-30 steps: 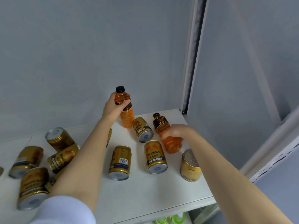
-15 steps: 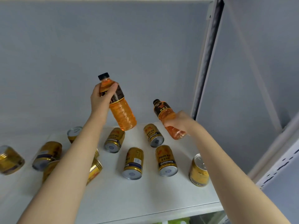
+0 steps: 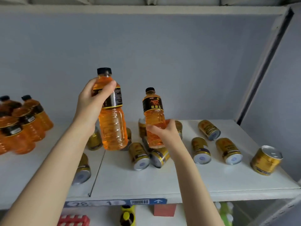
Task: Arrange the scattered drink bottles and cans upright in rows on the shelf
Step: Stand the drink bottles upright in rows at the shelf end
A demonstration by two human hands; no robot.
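orange drink fills both clear plastic bottles nearly to their black caps, which look screwed on. the left hand [image 3: 93, 101] wraps fingers and thumb round the label of the nearer bottle [image 3: 114, 128], upright in the air above the shelf [image 3: 195, 181] at about eleven o'clock. the right hand [image 3: 164, 132] clasps the second bottle [image 3: 154, 111] low on its body, also upright, at twelve. gold cans [image 3: 139, 156] lie on their sides beneath both, so a bottle lowered straight down would likely land on one and tip, or send cans rolling toward the six o'clock edge. standing bottles [image 3: 21, 124] crowd nine o'clock; a wide swing could topple them. the cans look sealed, contents unseen.
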